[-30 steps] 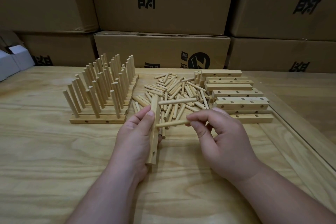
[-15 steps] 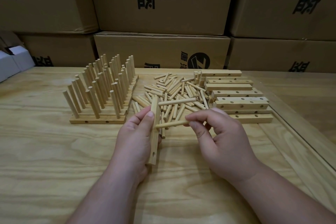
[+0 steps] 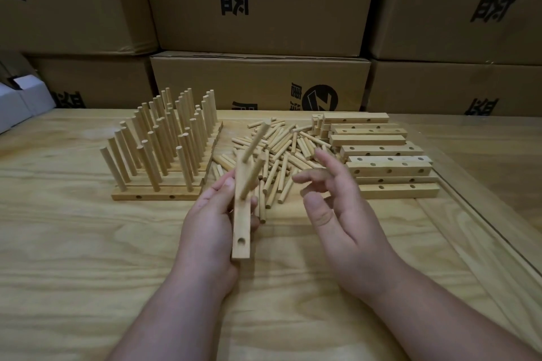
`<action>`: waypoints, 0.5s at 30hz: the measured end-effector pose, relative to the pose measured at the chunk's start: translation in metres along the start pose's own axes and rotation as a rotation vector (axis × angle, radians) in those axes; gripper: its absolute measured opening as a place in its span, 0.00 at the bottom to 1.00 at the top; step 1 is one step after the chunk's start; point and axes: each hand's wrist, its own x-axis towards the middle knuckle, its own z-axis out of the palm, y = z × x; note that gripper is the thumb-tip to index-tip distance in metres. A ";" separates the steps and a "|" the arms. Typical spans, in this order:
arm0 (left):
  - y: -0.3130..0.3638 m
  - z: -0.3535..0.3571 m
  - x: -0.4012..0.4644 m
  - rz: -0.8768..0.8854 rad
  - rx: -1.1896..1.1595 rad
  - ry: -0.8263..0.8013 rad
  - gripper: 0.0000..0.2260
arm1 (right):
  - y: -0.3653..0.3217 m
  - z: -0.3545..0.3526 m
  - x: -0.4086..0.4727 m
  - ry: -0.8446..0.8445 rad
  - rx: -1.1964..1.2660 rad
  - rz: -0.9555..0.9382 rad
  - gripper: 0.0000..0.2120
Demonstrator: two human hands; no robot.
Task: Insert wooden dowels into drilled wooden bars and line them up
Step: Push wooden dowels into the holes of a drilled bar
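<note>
**Second dowel seated, right hand lets go**

Half a second ago our right hand [image 3: 331, 205] pinched a dowel level against the pale drilled wooden bar [image 3: 242, 214]; now that hand has pulled away, fingers spread and holding nothing we can see. Two light round wooden dowels [image 3: 252, 179] stand out of the bar, so we judge this insertion done, with the near hole [image 3: 241, 241] yet to be filled.

Our left hand [image 3: 214, 220] grips the bar, held above the plywood table [image 3: 73, 258] in front of the loose pile of short dowels [image 3: 281, 152]. The bar's long axis runs from us towards the pile, near end lowest. Its dowels point up and away, leaning right.

The finished bars with upright dowels [image 3: 164, 149] sit lined up on the left; the stack of empty drilled bars [image 3: 381, 158] lies on the right.
</note>
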 end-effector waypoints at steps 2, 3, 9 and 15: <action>0.002 -0.002 0.002 -0.009 -0.098 0.024 0.10 | 0.000 -0.001 0.000 -0.127 -0.161 0.004 0.29; 0.003 -0.003 0.003 -0.011 -0.128 0.034 0.10 | 0.001 -0.001 0.000 -0.224 -0.257 0.015 0.30; 0.002 -0.005 0.006 -0.017 -0.141 0.099 0.13 | 0.000 0.017 0.003 -0.599 -0.675 -0.026 0.34; 0.000 -0.005 0.008 0.003 -0.154 0.108 0.12 | 0.000 0.019 0.004 -0.520 -0.663 -0.035 0.28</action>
